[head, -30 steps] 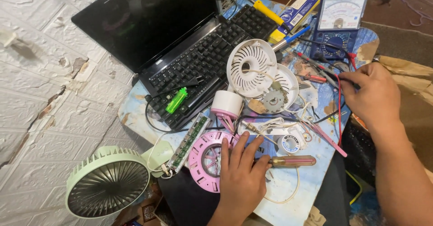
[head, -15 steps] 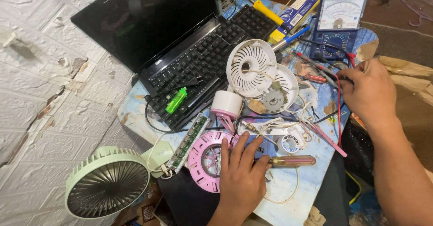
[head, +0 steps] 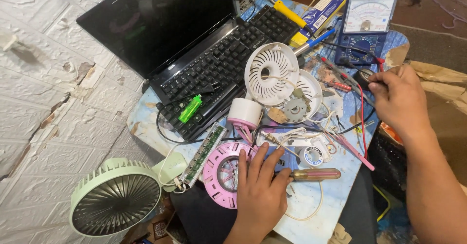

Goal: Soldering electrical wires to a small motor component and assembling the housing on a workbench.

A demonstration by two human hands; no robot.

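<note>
On the crowded blue bench (head: pixel 340 176), the black laptop (head: pixel 194 54) takes the far left corner, its lid leaning back toward the peeling white wall, which keeps the keyboard free as a shelf for a green lighter (head: pixel 190 108). The pale green fan (head: pixel 116 197) hangs past the near left edge, off the work surface. The analog multimeter (head: pixel 366 27) sits at the far right, dial upward where it can be read. The white fan grille (head: pixel 271 72) leans over an opened white housing. The pink fan ring (head: pixel 222 173) lies flat at the near edge, and the left hand (head: pixel 260 188) rests spread on it, fingers flat and gripping nothing (apparently steadying it), just touching the amber-handled screwdriver (head: pixel 314 175). A green circuit strip (head: pixel 202 155) lies beside the ring. The right hand (head: pixel 399 98) is pinched on a thin probe (head: pixel 362 94) near the red lead. Bare room is scarce: only the near right strip shows open blue.
</note>
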